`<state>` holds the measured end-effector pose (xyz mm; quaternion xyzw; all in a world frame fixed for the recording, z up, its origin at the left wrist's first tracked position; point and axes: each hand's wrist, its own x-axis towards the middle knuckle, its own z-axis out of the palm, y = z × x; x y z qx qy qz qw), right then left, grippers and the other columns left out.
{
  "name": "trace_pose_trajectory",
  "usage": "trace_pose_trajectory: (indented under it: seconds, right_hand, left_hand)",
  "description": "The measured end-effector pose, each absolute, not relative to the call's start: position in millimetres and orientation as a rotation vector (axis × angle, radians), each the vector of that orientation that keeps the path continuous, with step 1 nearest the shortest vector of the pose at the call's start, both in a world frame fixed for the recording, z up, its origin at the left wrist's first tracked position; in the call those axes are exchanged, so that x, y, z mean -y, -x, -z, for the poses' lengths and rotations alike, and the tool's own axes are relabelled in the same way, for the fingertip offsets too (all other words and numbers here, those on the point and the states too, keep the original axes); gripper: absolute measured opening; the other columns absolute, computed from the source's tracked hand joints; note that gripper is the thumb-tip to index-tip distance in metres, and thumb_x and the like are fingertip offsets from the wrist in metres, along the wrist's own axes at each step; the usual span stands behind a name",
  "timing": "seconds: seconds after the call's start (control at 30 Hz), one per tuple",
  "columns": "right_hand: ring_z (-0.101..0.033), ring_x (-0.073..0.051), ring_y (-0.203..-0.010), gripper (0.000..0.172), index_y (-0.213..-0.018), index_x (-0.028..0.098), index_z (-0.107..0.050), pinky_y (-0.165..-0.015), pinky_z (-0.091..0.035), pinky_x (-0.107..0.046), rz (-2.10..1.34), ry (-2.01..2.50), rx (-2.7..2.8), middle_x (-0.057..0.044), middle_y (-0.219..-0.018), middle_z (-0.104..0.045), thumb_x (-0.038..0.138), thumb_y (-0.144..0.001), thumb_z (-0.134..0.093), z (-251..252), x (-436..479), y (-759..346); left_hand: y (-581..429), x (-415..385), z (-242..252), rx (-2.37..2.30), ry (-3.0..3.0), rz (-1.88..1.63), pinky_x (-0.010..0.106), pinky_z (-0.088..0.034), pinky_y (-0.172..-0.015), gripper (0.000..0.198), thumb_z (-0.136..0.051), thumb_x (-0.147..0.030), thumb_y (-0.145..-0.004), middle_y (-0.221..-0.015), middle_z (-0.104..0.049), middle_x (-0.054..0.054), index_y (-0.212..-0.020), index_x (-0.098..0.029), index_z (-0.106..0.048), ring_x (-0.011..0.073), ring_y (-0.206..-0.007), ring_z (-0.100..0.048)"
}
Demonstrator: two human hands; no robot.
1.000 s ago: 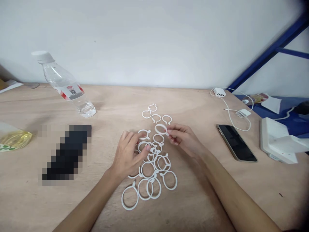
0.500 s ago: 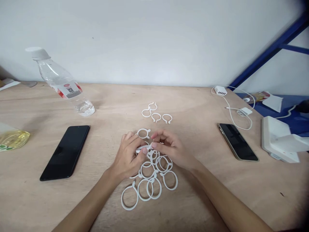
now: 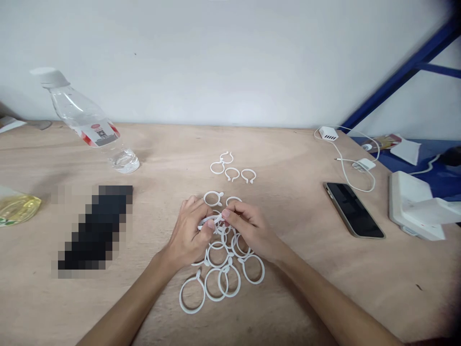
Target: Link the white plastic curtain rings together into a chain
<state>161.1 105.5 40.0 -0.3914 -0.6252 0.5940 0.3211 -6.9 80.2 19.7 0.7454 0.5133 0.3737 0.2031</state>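
My left hand (image 3: pixel 194 230) is closed on a white plastic clasp ring (image 3: pixel 209 222), holding it flat between thumb and fingers. At the ring's right end, the thumb and forefinger of my right hand (image 3: pixel 250 228) pinch its clasp, which the fingertips partly cover. Both hands hover over a loose pile of similar white rings (image 3: pixel 218 254), some overlapping. One ring (image 3: pixel 192 292) lies at the front left of the pile, its small clasp pointing up. Beyond my fingers sits another ring (image 3: pixel 213 198), and farther back are several rings with parted ends (image 3: pixel 248 176).
A clear water bottle (image 3: pixel 101 132) stands at the back left, with a blurred-out dark phone (image 3: pixel 95 230) before it. At the left edge is a yellowish clear object (image 3: pixel 21 209). To the right lie another phone (image 3: pixel 355 210), a charger with cable (image 3: pixel 328 133) and a white stand (image 3: pixel 414 211).
My right thumb and forefinger have closed in on the ring's clasp end. The held ring has shifted slightly left. A ring behind my right hand now shows.
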Motion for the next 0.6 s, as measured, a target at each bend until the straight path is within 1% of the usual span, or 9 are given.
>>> trace_pose_trajectory:
  seconds: [0.1, 0.17, 0.23, 0.3, 0.37, 0.43, 0.47, 0.53, 0.6]
  right_hand:
    - [-0.039, -0.011, -0.06, 0.036, -0.065, 0.019, -0.049, -0.057, -0.033, -0.025, -1.502, 1.003, 1.673, 0.004, -0.064, -0.04, 0.047, -0.088, -0.053, -40.1, -104.1, -159.3]
    - [-0.042, -0.012, -0.061, 0.035, -0.066, 0.019, -0.051, -0.057, -0.035, -0.025, -1.48, 1.006, 1.716, 0.003, -0.064, -0.043, 0.045, -0.089, -0.053, -39.5, -107.3, -162.0]
    - [-0.047, -0.013, -0.063, 0.032, -0.068, 0.019, -0.056, -0.059, -0.038, -0.025, -1.339, 1.072, 1.767, 0.002, -0.065, -0.05, 0.043, -0.09, -0.052, -37.1, -115.4, -169.5]
    - [-0.052, -0.016, -0.068, 0.026, -0.077, 0.019, -0.063, -0.064, -0.041, -0.027, -1.012, 1.203, 1.805, -0.001, -0.071, -0.058, 0.038, -0.091, -0.051, -31.9, -127.8, -181.6]
    - [-0.054, -0.018, -0.074, 0.021, -0.095, 0.019, -0.066, -0.073, -0.044, -0.031, -0.617, 1.344, 1.828, -0.005, -0.083, -0.063, 0.032, -0.091, -0.05, -23.9, -141.4, -195.6]
    - [-0.055, -0.022, -0.079, 0.032, -0.118, 0.018, -0.061, -0.077, -0.045, -0.035, -0.431, 1.467, 1.923, -0.008, -0.09, -0.061, 0.031, -0.091, -0.05, -14.7, -152.2, -207.1]
    - [-0.055, -0.023, -0.082, 0.037, -0.125, 0.02, -0.057, -0.079, -0.046, -0.037, -0.379, 1.524, 1.986, -0.009, -0.092, -0.059, 0.031, -0.091, -0.049, -10.6, -155.6, -210.7]
    - [-0.055, -0.026, -0.089, 0.04, -0.13, 0.022, -0.055, -0.081, -0.046, -0.04, -0.284, 1.586, 2.103, -0.01, -0.096, -0.056, 0.034, -0.092, -0.048, -4.5, -158.5, -212.9]
    - [-0.055, -0.027, -0.094, 0.036, -0.125, 0.024, -0.058, -0.083, -0.046, -0.042, -0.207, 1.604, 2.169, -0.012, -0.101, -0.055, 0.035, -0.092, -0.048, -1.9, -157.8, -210.2]
  left_hand:
    - [7.0, -80.5, -19.1, -1.399, -2.095, -1.025, 0.037, -0.034, -0.068, 0.064, -0.006, -0.068, -0.09, -0.064, -0.048, 0.002, -0.063, -0.021, -0.04, 0.019, -0.067, -0.04]
    - [7.5, -80.8, -18.1, -1.396, -2.101, -1.003, 0.038, -0.034, -0.068, 0.064, -0.006, -0.069, -0.089, -0.064, -0.047, 0.001, -0.063, -0.021, -0.04, 0.0192, -0.067, -0.04]
    - [8.0, -80.9, -16.9, -1.41, -2.106, -0.995, 0.038, -0.034, -0.069, 0.063, -0.008, -0.068, -0.089, -0.066, -0.047, 0.001, -0.065, -0.021, -0.041, 0.0196, -0.068, -0.041]
    - [8.4, -80.8, -16.0, -1.422, -2.114, -0.999, 0.039, -0.035, -0.07, 0.058, -0.012, -0.065, -0.092, -0.068, -0.049, 0.002, -0.067, -0.021, -0.043, 0.0199, -0.069, -0.042]
    - [8.5, -80.6, -15.6, -1.42, -2.135, -0.984, 0.039, -0.035, -0.072, 0.049, -0.021, -0.056, -0.094, -0.071, -0.052, 0.003, -0.07, -0.021, -0.045, 0.0205, -0.072, -0.043]
    - [8.3, -80.0, -16.0, -1.415, -2.16, -0.948, 0.04, -0.036, -0.074, 0.038, -0.03, -0.044, -0.094, -0.075, -0.055, 0.004, -0.073, -0.02, -0.05, 0.0213, -0.076, -0.045]
    - [8.1, -79.6, -16.3, -1.418, -2.17, -0.932, 0.04, -0.037, -0.076, 0.031, -0.035, -0.039, -0.092, -0.077, -0.057, 0.004, -0.076, -0.02, -0.053, 0.0219, -0.079, -0.045]
    - [7.5, -78.7, -17.4, -1.433, -2.184, -0.91, 0.041, -0.037, -0.078, 0.02, -0.042, -0.032, -0.088, -0.084, -0.06, 0.005, -0.083, -0.02, -0.058, 0.0229, -0.083, -0.047]
    - [6.7, -77.8, -18.5, -1.452, -2.195, -0.896, 0.042, -0.038, -0.081, 0.016, -0.047, -0.028, -0.085, -0.089, -0.061, 0.005, -0.089, -0.02, -0.06, 0.0236, -0.087, -0.047]
